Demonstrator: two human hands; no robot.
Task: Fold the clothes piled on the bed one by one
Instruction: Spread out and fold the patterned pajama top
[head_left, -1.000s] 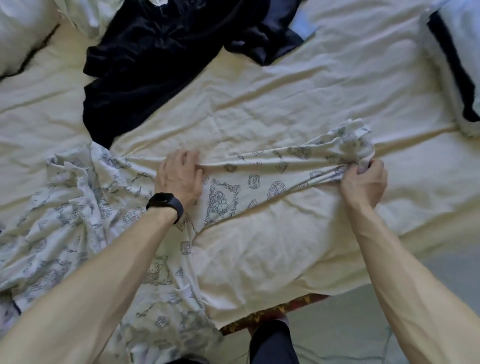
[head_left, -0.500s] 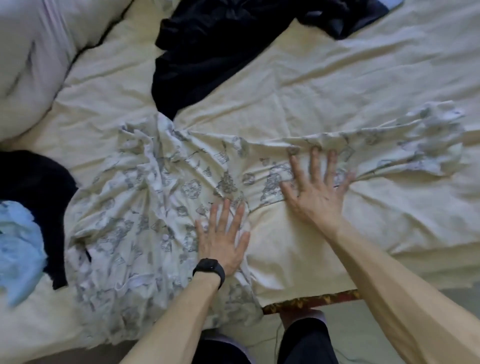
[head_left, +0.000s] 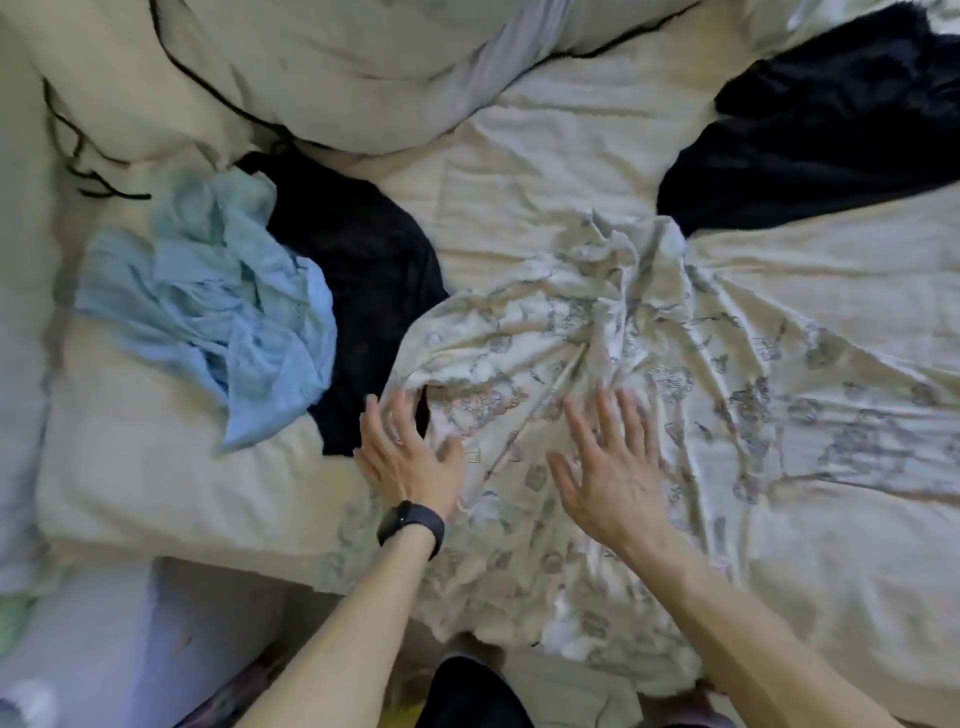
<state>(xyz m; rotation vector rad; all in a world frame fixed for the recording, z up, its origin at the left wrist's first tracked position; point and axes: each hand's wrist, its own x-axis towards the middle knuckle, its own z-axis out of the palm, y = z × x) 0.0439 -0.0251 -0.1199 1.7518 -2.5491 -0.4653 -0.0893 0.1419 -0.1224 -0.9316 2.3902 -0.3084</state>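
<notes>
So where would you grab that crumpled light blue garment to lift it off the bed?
Probably pinch the light blue garment at its pointed corner nearest the person, coming from the near side with the left hand. That corner lies free on the sheet, while its right side drapes over a black garment, so pulling there might drag both.

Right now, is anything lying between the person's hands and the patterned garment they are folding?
Nothing visible does. The left hand and the right hand both lie open on the patterned garment itself. The black garment and the blue garment lie just beyond its left edge, beside the left hand.
</notes>
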